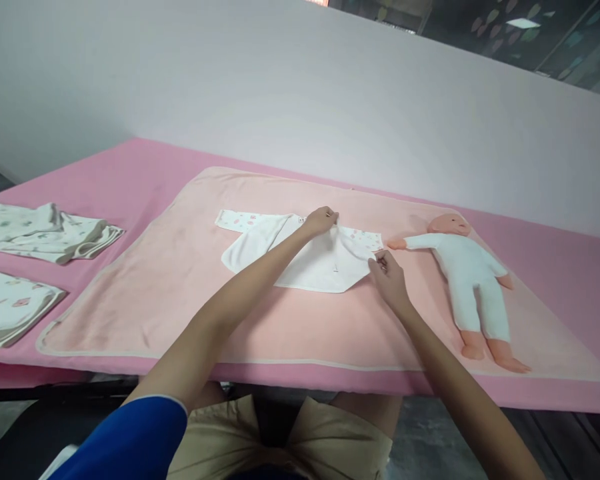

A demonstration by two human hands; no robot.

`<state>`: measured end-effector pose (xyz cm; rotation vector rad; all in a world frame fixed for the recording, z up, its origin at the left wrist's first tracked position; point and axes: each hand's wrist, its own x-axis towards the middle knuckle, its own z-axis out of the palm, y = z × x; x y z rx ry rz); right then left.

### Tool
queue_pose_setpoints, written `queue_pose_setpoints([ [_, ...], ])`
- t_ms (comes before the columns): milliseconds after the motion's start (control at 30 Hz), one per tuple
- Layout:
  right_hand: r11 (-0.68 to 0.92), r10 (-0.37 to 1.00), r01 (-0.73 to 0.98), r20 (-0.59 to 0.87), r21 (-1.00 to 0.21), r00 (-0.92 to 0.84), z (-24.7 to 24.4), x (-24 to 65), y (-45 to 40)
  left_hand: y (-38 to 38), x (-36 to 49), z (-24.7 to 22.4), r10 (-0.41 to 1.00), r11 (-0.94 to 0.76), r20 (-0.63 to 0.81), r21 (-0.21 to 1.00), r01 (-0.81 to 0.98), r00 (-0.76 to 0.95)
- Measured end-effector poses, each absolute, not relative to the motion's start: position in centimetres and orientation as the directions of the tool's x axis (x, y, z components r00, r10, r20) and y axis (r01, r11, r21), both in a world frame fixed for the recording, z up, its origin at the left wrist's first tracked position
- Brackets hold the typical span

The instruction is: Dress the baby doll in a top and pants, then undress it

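Observation:
A small white baby shirt (pixel 310 263) with patterned sleeves lies spread on a pale pink blanket (pixel 145 287). Near the shirt's upper edge, my left hand (pixel 322 220) pinches the fabric. My right hand (pixel 389 272) grips the shirt's right edge, below the right sleeve. Fabric between the two hands is slightly lifted and creased. To the right, a baby doll (pixel 473 280) in a white body suit lies on its back, one of its hands close to the shirt's right sleeve.
Two folded patterned cloths, one greenish (pixel 45 230) and one with pink prints (pixel 15 307), rest at the left of the pink table (pixel 95 167). Behind the table stands a pale wall (pixel 280 93). My legs are below the front edge.

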<state>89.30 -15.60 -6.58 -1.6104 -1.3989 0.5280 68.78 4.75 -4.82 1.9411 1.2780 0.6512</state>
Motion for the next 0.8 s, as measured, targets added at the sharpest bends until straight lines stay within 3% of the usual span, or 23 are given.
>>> queue_pose_setpoints([
  [100,-0.047,0.917,0.606,0.206,-0.794,0.341,-7.8,91.8,-16.3,3.2,70.6,-6.7,0.873,-0.4,0.126,0.736,0.546,0.471],
  [233,0.01,0.878,0.695,0.339,-0.719,0.338,-9.3,92.1,-16.9,1.9,70.7,-8.8,0.822,-0.56,0.241,0.51,0.653,0.516],
  [367,0.297,0.875,0.785,0.484,-0.544,0.005,-9.2,90.0,-15.5,2.1,69.7,-8.0,0.821,-0.568,0.323,0.37,0.735,0.471],
  [467,0.466,0.86,0.765,0.43,-0.445,-0.274,-9.2,88.6,-13.9,2.4,68.8,-7.5,0.833,-0.552,0.243,0.29,0.782,0.498],
  [600,0.504,0.864,0.77,0.229,-0.392,-0.448,-9.9,88.6,-13.3,2.7,68.0,-9.1,0.813,-0.575,0.121,0.325,0.751,0.57],
  [800,0.527,0.847,0.771,0.146,-0.357,-0.511,-10.4,89.6,-14.0,3.3,67.7,-11.4,0.833,-0.551,0.205,0.384,0.741,0.513],
])
